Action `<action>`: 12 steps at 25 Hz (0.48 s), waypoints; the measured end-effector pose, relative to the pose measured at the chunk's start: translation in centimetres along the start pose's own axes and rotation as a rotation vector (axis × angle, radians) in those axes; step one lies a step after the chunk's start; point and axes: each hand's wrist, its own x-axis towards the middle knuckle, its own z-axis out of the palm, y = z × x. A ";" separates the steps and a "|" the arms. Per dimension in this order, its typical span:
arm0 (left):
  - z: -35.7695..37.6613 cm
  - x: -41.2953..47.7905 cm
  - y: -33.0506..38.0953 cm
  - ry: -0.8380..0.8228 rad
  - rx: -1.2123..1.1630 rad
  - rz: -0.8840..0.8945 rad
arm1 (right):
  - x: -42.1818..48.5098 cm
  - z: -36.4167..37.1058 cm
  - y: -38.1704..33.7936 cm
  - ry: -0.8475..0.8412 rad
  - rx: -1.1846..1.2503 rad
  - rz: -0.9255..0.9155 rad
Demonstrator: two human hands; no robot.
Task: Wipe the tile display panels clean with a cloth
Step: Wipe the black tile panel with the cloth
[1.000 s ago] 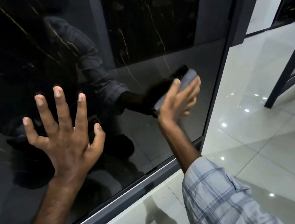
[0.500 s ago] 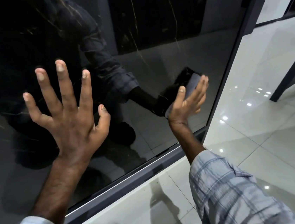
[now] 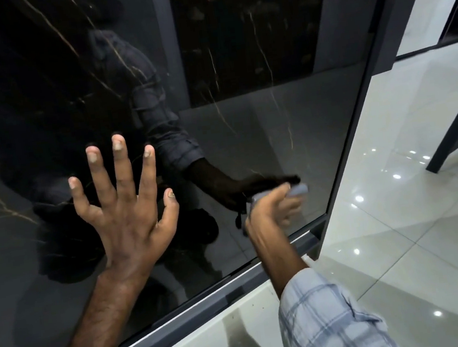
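Note:
A glossy black tile panel with thin gold veins fills most of the view and mirrors my arms. My left hand lies flat on it, fingers spread wide. My right hand, blurred by motion, presses a folded grey cloth against the panel near its lower right corner. Only the cloth's top edge and a strip by the thumb show past my fingers.
A dark metal frame runs along the panel's bottom edge and up its right side. Shiny white floor tiles spread to the right. A second dark frame leg stands at the far right.
My right hand has slid the cloth down the panel toward its bottom right corner. My left hand stays flat on the tile.

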 end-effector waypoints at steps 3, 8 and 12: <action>-1.8 0.2 0.4 -0.069 -0.133 -0.003 | -4.4 -0.4 -6.9 -0.034 0.014 -0.642; -5.6 4.3 -2.9 -0.030 -0.183 -0.008 | -11.6 -2.0 -6.3 -0.333 -0.374 -1.908; -7.2 6.9 -6.6 -0.033 -0.105 -0.023 | -9.2 -1.7 -13.1 -0.267 -0.048 -1.742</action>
